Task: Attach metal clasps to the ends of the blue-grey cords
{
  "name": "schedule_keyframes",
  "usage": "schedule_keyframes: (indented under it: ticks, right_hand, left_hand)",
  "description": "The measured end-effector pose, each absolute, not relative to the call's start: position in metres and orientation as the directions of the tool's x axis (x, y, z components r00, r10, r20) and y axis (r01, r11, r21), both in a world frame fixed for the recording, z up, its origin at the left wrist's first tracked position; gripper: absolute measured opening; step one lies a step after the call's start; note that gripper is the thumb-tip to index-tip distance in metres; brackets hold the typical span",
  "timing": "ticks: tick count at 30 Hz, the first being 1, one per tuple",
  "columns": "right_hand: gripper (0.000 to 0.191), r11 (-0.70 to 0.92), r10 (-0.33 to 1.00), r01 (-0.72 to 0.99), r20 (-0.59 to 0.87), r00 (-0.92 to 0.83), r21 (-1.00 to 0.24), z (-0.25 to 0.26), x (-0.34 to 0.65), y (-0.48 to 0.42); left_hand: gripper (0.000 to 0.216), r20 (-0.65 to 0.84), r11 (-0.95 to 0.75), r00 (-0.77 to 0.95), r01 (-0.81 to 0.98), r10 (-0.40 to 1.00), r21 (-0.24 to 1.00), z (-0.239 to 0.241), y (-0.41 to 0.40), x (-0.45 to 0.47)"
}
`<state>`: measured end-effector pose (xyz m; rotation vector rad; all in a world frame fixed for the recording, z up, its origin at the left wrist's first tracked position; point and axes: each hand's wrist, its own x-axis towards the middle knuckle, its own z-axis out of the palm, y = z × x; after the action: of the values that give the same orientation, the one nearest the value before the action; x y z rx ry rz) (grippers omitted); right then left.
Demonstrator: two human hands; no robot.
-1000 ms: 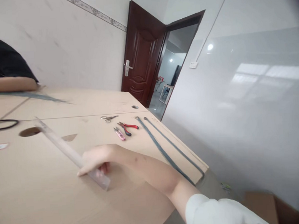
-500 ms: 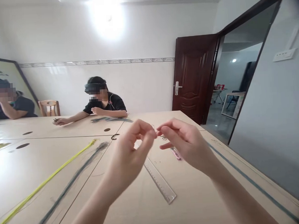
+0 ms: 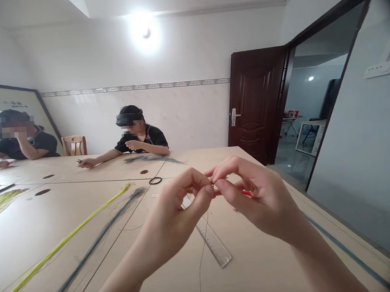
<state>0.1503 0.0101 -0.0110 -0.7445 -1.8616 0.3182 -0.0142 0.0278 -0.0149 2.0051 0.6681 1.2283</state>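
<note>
My left hand [image 3: 181, 207] and my right hand [image 3: 253, 195] are raised over the table [image 3: 129, 262], fingertips pinched together and touching each other. A thin thread [image 3: 202, 246] hangs down from the pinch toward the table. Under the hands lies a clear plastic ruler [image 3: 211, 241]. A bit of red tool handle [image 3: 246, 193] shows behind my right hand.
A yellow strand bundle [image 3: 66, 242] and a grey strand bundle [image 3: 95, 245] run diagonally on the left. A black ring [image 3: 155, 180] lies further back. Grey strands [image 3: 347, 253] follow the right edge. Two other people [image 3: 139, 138] sit at the far side. An open door [image 3: 254, 103] stands on the right.
The view swung from the right table edge to straight ahead. My right hand left the ruler, both hands rose, and their fingertips have closed together on a thread.
</note>
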Motion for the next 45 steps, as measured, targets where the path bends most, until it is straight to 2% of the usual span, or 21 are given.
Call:
schedule_keyframes:
  ticks: [2, 5, 7, 8, 9, 11, 13, 14, 17, 20, 27, 30, 35, 39, 45]
  right_hand:
    - [0.009, 0.821, 0.547, 0.343, 0.802, -0.241, -0.456, -0.014, 0.148, 0.009]
    - [0.014, 0.874, 0.373, 0.420, 0.891, -0.261, -0.243, -0.018, 0.146, 0.006]
    - [0.016, 0.883, 0.252, 0.461, 0.922, -0.294, -0.094, -0.020, 0.147, 0.005]
    - [0.016, 0.881, 0.233, 0.466, 0.931, -0.282, -0.080, -0.020, 0.147, 0.004]
    - [0.015, 0.879, 0.254, 0.460, 0.938, -0.237, -0.122, -0.019, 0.148, 0.004]
    - [0.011, 0.858, 0.412, 0.393, 0.901, -0.138, -0.332, -0.017, 0.150, 0.001]
    - [0.020, 0.784, 0.605, 0.271, 0.785, -0.132, -0.558, -0.012, 0.153, -0.001]
    - [0.026, 0.741, 0.669, 0.231, 0.724, -0.166, -0.631, -0.010, 0.154, -0.002]
    - [0.030, 0.649, 0.761, 0.259, 0.617, -0.200, -0.716, -0.006, 0.156, -0.003]
    - [0.028, 0.602, 0.796, 0.333, 0.576, -0.185, -0.726, -0.005, 0.158, -0.002]
    - [0.014, 0.572, 0.820, 0.288, 0.528, -0.222, -0.768, -0.001, 0.153, -0.010]
    - [0.014, 0.569, 0.822, 0.276, 0.536, -0.192, -0.775, -0.001, 0.150, -0.016]
    - [0.011, 0.692, 0.712, 0.291, 0.691, -0.126, -0.660, -0.010, 0.147, -0.016]
    - [0.009, 0.741, 0.653, 0.314, 0.745, -0.133, -0.593, -0.014, 0.147, -0.014]
    - [0.010, 0.796, 0.580, 0.305, 0.802, -0.143, -0.522, -0.017, 0.147, -0.015]
  left_hand:
    - [0.017, 0.524, -0.554, 0.465, -0.083, 0.714, 0.828, -0.014, 0.028, -0.015]
    - [0.018, 0.483, -0.382, 0.546, -0.297, 0.684, 0.875, -0.013, 0.029, -0.015]
    - [0.019, 0.467, -0.297, 0.572, -0.369, 0.674, 0.881, -0.013, 0.029, -0.015]
    - [0.019, 0.469, -0.290, 0.565, -0.381, 0.678, 0.878, -0.013, 0.028, -0.015]
    - [0.019, 0.485, -0.318, 0.540, -0.376, 0.688, 0.870, -0.014, 0.028, -0.014]
    - [0.017, 0.560, -0.485, 0.436, -0.280, 0.704, 0.828, -0.016, 0.027, -0.013]
    - [0.014, 0.652, -0.668, 0.327, -0.077, 0.684, 0.740, -0.019, 0.025, -0.013]
    - [0.012, 0.689, -0.726, 0.300, 0.018, 0.660, 0.687, -0.020, 0.024, -0.012]
    - [0.010, 0.751, -0.812, 0.316, 0.143, 0.579, 0.566, -0.023, 0.021, -0.013]
    - [0.011, 0.788, -0.856, 0.341, 0.136, 0.513, 0.498, -0.025, 0.020, -0.013]
    - [0.015, 0.869, -0.927, 0.327, 0.076, 0.372, 0.368, -0.026, 0.023, -0.012]
    - [0.013, 0.845, -0.904, 0.342, 0.028, 0.410, 0.427, -0.025, 0.021, -0.013]
    - [0.011, 0.739, -0.797, 0.381, -0.009, 0.555, 0.603, -0.019, 0.014, -0.015]
    - [0.011, 0.758, -0.807, 0.322, 0.034, 0.567, 0.589, -0.015, 0.012, -0.014]
    - [0.021, 0.788, -0.821, 0.257, 0.040, 0.559, 0.570, -0.012, 0.013, -0.010]
